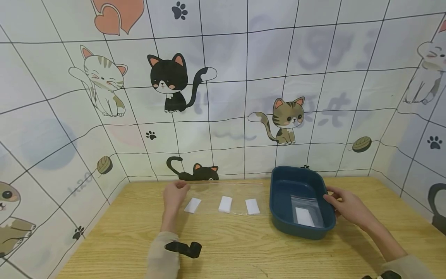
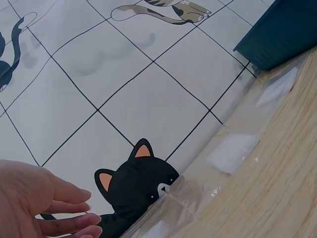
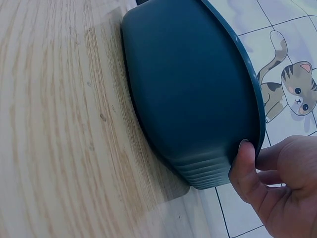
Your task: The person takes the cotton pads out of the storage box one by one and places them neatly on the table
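Note:
My right hand [image 1: 346, 205] pinches the right rim of a deep blue plastic basin [image 1: 296, 228]; in the right wrist view the thumb [image 3: 242, 166] presses the outer wall near the rim. Inside the basin lies a clear zip bag [image 1: 315, 211] with a white card [image 1: 304, 217]. To the left, clear plastic [image 1: 207, 190] lies flat in a row, showing three white rectangles: left [image 1: 192, 205], middle [image 1: 225, 204] and right [image 1: 252, 206]. By the far left corner of this plastic is my left hand [image 1: 175, 193], its fingers [image 2: 74, 223] loosely bent with nothing visible between them.
The wooden table [image 1: 223, 248] meets a wall covering [image 1: 230, 97] with printed cats and grid lines just behind the plastic and the basin. The basin stands close to the right end of the plastic row. Each sleeve carries a black strap [image 1: 184, 249].

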Motion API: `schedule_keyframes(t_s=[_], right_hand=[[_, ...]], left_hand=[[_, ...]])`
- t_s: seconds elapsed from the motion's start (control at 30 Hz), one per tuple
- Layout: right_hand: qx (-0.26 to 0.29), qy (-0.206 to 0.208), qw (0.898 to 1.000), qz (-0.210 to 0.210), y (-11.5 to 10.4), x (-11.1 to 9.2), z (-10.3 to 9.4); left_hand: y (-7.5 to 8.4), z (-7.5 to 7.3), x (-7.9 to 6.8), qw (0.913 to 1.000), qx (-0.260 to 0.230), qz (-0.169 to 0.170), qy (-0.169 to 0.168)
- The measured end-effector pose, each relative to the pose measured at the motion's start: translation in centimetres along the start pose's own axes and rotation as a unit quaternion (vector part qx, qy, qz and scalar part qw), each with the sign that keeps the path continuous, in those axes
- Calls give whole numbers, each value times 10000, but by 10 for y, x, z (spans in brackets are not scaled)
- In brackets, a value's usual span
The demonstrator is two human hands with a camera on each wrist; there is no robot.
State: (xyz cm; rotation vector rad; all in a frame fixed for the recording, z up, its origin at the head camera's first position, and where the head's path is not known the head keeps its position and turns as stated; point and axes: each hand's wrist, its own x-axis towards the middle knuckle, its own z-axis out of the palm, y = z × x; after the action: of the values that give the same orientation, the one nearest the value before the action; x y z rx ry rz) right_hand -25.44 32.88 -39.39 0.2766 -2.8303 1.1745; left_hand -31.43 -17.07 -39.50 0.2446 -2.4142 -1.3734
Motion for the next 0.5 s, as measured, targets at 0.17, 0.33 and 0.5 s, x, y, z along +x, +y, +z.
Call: schedule_keyframes(t_s=[0.17, 0.33, 0.5], right_hand=[[-62, 27, 10000, 24, 1, 0, 0], [-94, 71, 9999, -5, 1, 0, 0], [-118, 104, 9999, -36, 1, -1, 1]], left_hand=[[9, 4, -3, 9996, -183, 129, -152], [19, 6, -8, 9988, -303, 296, -227], [30, 8, -13, 9974, -447, 468, -309]])
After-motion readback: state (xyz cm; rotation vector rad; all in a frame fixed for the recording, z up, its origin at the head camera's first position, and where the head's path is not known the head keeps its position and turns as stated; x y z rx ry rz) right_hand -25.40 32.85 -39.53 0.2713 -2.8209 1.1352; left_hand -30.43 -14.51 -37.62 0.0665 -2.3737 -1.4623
